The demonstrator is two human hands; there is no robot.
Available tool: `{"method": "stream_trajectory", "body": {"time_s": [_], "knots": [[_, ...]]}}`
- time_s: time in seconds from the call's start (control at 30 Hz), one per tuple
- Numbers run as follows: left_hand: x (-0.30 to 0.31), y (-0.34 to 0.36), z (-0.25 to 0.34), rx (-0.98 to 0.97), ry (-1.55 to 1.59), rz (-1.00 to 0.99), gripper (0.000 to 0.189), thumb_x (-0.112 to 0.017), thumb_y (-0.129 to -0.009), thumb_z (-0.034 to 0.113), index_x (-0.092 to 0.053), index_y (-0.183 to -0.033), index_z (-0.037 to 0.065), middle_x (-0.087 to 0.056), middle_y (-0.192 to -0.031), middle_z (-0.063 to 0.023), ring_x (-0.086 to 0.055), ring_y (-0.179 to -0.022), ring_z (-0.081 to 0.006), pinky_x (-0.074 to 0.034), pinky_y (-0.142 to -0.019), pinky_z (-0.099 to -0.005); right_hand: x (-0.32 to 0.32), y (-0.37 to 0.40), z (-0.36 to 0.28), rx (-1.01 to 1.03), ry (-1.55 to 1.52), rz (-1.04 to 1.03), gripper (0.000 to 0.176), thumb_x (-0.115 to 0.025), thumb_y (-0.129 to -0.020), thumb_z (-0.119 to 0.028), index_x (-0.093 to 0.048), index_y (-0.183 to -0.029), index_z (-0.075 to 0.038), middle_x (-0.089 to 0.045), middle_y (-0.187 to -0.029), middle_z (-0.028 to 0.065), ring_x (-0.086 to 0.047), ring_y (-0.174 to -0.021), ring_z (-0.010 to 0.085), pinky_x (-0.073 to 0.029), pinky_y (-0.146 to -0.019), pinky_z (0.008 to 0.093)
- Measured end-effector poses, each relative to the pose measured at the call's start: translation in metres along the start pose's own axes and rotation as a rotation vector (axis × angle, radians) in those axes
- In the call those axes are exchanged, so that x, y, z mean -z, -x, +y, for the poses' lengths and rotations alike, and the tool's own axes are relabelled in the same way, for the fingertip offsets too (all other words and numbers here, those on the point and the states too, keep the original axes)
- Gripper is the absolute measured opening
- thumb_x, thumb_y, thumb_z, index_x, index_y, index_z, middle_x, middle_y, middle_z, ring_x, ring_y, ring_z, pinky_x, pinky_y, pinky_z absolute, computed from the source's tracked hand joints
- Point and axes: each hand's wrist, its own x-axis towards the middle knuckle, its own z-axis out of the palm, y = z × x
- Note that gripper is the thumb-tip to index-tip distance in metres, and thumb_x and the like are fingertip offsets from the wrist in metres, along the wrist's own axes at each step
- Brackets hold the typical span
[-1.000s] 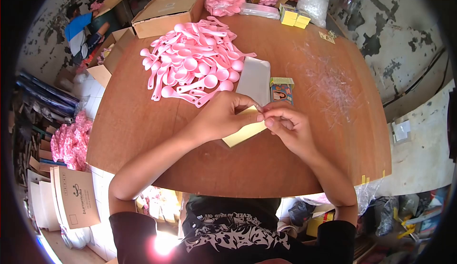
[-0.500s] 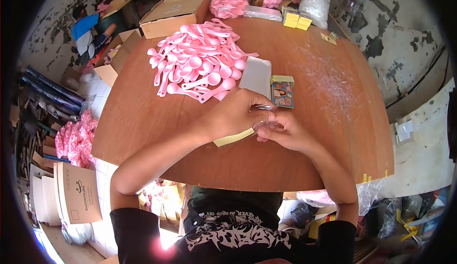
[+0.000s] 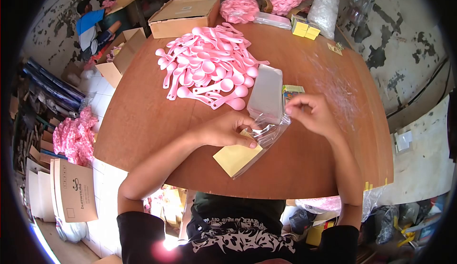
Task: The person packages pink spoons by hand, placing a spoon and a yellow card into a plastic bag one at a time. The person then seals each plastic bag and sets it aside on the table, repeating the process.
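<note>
My left hand (image 3: 231,130) grips a clear plastic bag (image 3: 272,134), its thumb pressing on a pale yellow card (image 3: 235,158) inside it. The bag slants up to the right across the table. At the bag's far edge, the fingers of my right hand (image 3: 312,114) are pinched together; whether they also hold a thin strip is too fine to see. Just beyond lies a stack of clear flat bags (image 3: 265,92). A small stack of printed cards (image 3: 291,91) is partly hidden behind my right hand. To the left rises a heap of pink plastic spoons (image 3: 209,66).
Thin clear strips (image 3: 338,87) lie scattered on the wooden table (image 3: 157,135) at right. Along its back are a cardboard box (image 3: 183,16), bagged pink spoons (image 3: 239,9) and yellow card stacks (image 3: 304,27). Another person (image 3: 90,28) sits at far left.
My hands, close together before, have parted: the right has moved up and right. More of the bag and yellow card now shows below my left hand. The view has shifted slightly.
</note>
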Motion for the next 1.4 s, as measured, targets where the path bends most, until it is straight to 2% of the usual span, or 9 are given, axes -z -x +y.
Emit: {"method": "stream_trajectory", "body": {"time_s": [0.17,0.33,0.57,0.67,0.73,0.93,1.03,1.17,1.4], "knots": [[-0.004,0.003,-0.007,0.048,0.198,-0.106,0.031,-0.077,-0.085,0.019,-0.068,-0.111,0.004,-0.067,-0.098,0.0010,-0.056,-0.082,-0.0041,-0.045,-0.070,-0.0228,0.003,-0.078,0.043,-0.078,0.188,0.169,0.013,-0.068,-0.087,-0.012,-0.071,-0.091,0.000,-0.072,-0.083,0.0102,-0.067,-0.076,0.0159,-0.052,-0.071,0.0294],[-0.002,0.011,-0.003,0.037,0.216,-0.093,0.031,-0.078,-0.085,0.019,-0.068,-0.110,0.003,-0.069,-0.093,0.0013,-0.054,-0.076,-0.0035,-0.043,-0.065,-0.0223,-0.019,-0.151,0.078,0.256,0.677,0.140,0.017,-0.067,-0.081,-0.009,-0.070,-0.097,-0.004,-0.067,-0.089,0.0135,-0.066,-0.081,0.0322,-0.053,-0.074,0.0406],[-0.003,0.013,-0.008,0.054,0.217,-0.098,0.029,-0.077,-0.086,0.018,-0.068,-0.110,0.004,-0.068,-0.092,0.0020,-0.055,-0.077,-0.0031,-0.044,-0.065,-0.0226,-0.034,-0.177,0.079,0.215,0.767,0.130,0.018,-0.064,-0.084,-0.010,-0.067,-0.101,-0.008,-0.064,-0.093,0.0169,-0.063,-0.081,0.0388,-0.052,-0.075,0.0429],[-0.002,0.013,-0.009,0.022,0.163,-0.030,0.028,-0.076,-0.086,0.017,-0.068,-0.110,0.004,-0.068,-0.093,0.0017,-0.055,-0.078,-0.0028,-0.044,-0.066,-0.0224,-0.034,-0.163,0.066,0.179,0.586,0.285,0.016,-0.059,-0.092,-0.015,-0.065,-0.104,-0.005,-0.066,-0.091,0.0112,-0.068,-0.075,0.0313,-0.053,-0.069,0.0381],[-0.003,0.014,-0.008,0.004,0.327,0.057,0.028,-0.076,-0.084,0.017,-0.068,-0.105,0.001,-0.068,-0.088,-0.0030,-0.058,-0.077,-0.0074,-0.047,-0.069,-0.0262,-0.039,-0.136,0.054,0.063,-0.156,0.428,0.020,-0.054,-0.098,-0.017,-0.062,-0.110,-0.004,-0.062,-0.085,0.0042,-0.066,-0.068,0.0177,-0.051,-0.064,0.0309],[0.001,0.010,-0.013,0.112,0.314,0.168,0.028,-0.076,-0.086,0.013,-0.066,-0.109,0.001,-0.068,-0.100,-0.0026,-0.060,-0.093,-0.0090,-0.048,-0.082,-0.0269,-0.015,-0.030,0.006,-0.327,-0.281,0.214,0.033,-0.052,-0.099,-0.006,-0.055,-0.131,-0.002,-0.061,-0.089,0.0032,-0.064,-0.077,0.0093,-0.051,-0.066,0.0265],[0.003,0.011,-0.005,0.141,0.244,0.184,0.028,-0.077,-0.085,0.014,-0.067,-0.108,0.001,-0.068,-0.101,-0.0041,-0.061,-0.096,-0.0103,-0.049,-0.083,-0.0281,-0.015,-0.002,-0.009,-0.120,-0.101,0.202,0.038,-0.054,-0.097,-0.002,-0.052,-0.135,-0.001,-0.065,-0.095,0.0061,-0.064,-0.080,0.0103,-0.053,-0.069,0.0260],[0.002,0.009,-0.008,0.077,0.202,0.171,0.030,-0.079,-0.083,0.015,-0.067,-0.107,0.001,-0.068,-0.101,-0.0050,-0.061,-0.094,-0.0106,-0.048,-0.080,-0.0276,-0.005,0.015,-0.006,0.027,-0.249,0.325,0.023,-0.057,-0.097,-0.004,-0.059,-0.119,0.002,-0.068,-0.096,0.0085,-0.065,-0.076,0.0112,-0.054,-0.070,0.0265],[-0.001,0.010,-0.012,0.069,0.168,0.094,0.032,-0.077,-0.082,0.012,-0.063,-0.107,-0.001,-0.068,-0.099,-0.0090,-0.063,-0.093,-0.0145,-0.049,-0.082,-0.0322,-0.006,0.016,-0.004,-0.086,-0.383,0.341,0.015,-0.060,-0.097,-0.010,-0.065,-0.106,0.001,-0.066,-0.084,0.0051,-0.061,-0.070,0.0096,-0.049,-0.064,0.0237]]}}
